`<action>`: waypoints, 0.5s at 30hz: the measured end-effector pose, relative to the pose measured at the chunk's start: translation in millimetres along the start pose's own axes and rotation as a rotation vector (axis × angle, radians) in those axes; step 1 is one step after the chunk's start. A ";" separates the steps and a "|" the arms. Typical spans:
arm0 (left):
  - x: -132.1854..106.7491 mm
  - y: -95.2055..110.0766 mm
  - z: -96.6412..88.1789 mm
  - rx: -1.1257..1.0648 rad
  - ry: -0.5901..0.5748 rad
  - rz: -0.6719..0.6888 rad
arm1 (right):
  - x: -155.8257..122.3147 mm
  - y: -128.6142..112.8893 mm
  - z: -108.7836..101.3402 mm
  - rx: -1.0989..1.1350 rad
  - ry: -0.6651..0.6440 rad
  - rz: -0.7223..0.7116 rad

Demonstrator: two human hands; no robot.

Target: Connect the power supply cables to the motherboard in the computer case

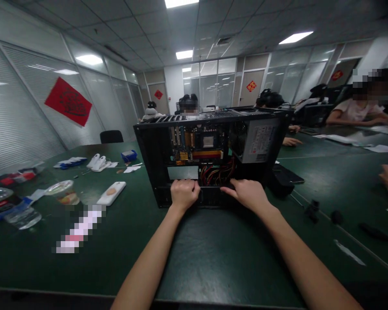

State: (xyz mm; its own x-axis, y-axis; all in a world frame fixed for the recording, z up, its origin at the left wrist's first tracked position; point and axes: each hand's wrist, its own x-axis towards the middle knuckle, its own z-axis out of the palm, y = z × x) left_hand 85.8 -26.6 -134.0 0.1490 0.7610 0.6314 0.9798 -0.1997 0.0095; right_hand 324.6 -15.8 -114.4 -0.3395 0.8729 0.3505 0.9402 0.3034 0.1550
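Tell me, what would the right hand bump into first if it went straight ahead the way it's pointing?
Probably the bundle of cables inside the open computer case, ahead and slightly left of the right hand. How deep they sit is hard to judge here.

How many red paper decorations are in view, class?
4: a large decoration on the left, a smaller decoration left of centre, another decoration right of centre, the last decoration far right. Others may be hidden.
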 end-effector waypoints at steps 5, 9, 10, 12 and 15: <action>-4.7 8.2 -10.5 -0.036 -0.016 -0.054 | 0.5 4.1 4.3 0.000 -0.007 -0.036; -11.7 18.5 -17.4 -0.095 0.010 -0.099 | -3.4 4.9 5.9 -0.023 0.012 -0.048; -13.2 19.7 -17.7 -0.109 0.011 -0.099 | -4.8 5.4 6.8 -0.028 0.032 -0.059; -15.2 20.4 -16.7 -0.131 0.015 -0.104 | -7.6 6.8 9.7 -0.036 0.085 -0.093; -15.5 19.7 -14.4 -0.173 0.029 -0.111 | -10.9 8.3 15.0 -0.053 0.145 -0.128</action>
State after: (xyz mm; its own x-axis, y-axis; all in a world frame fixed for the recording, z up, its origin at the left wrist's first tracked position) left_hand 100.9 -51.2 -132.5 0.0353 0.7663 0.6415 0.9522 -0.2207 0.2113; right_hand 336.6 -17.0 -130.7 -0.4607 0.7632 0.4531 0.8873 0.3848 0.2542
